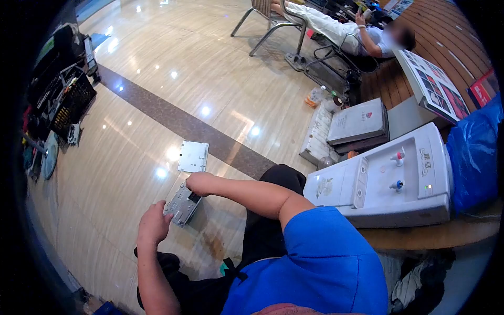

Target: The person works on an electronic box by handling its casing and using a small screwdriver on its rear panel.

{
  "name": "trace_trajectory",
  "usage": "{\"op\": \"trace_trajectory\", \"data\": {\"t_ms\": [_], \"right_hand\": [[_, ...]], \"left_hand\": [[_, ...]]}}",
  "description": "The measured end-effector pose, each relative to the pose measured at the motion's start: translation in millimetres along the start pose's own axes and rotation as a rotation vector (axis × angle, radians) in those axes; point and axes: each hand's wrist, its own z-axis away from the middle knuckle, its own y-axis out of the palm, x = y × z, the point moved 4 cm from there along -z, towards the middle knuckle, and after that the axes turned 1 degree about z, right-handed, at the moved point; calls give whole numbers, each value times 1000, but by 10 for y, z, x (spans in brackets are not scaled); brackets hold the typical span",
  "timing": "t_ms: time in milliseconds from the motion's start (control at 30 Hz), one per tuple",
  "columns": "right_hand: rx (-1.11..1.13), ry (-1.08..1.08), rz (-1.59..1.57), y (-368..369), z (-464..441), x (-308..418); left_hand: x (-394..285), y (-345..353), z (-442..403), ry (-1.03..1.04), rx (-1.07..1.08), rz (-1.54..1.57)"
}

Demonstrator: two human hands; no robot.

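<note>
A grey metal box-shaped electronics unit [184, 205], its inner metalwork showing, is on the tiled floor in front of me. My left hand [153, 222] is at its left edge, thumb and fingers bent around that side. Over the far right corner of the unit, my right hand [201, 184] is closed, knuckles up. Its fingertips are hidden, so what they grip does not show. Just beyond the unit lies a flat pale metal plate [193, 156] with slots along one edge.
A white water dispenser [378, 178] lies to my right, beside a blue plastic bag [476, 152] and a white box [358, 122]. Black crates [71, 102] stand at far left. A person [336, 29] reclines across chairs at the back. A brown stain [212, 242] marks the floor.
</note>
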Motion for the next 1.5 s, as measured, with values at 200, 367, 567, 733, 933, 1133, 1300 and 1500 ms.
{"op": "trace_trajectory", "data": {"t_ms": [200, 367, 567, 733, 933, 1133, 1300, 1500], "right_hand": [[154, -52, 95, 39, -57, 15], [74, -8, 58, 0, 13, 15], [36, 9, 20, -1, -20, -23], [48, -4, 28, -6, -27, -23], [81, -34, 54, 52, -117, -108], [-6, -14, 46, 62, -126, -172], [-12, 36, -44, 83, -157, -250], [51, 27, -33, 51, -158, -209]], "left_hand": [[15, -9, -7, 9, 0, -15], [1, -4, 2, 10, 8, -12], [9, 0, 18, -2, 2, -14], [50, 28, 3, 21, -13, 0], [77, 42, -16, 33, -31, -23], [113, 46, -36, 37, -7, -13], [86, 20, -9, 8, 24, -14], [102, 18, -20, -3, 30, -17]]}}
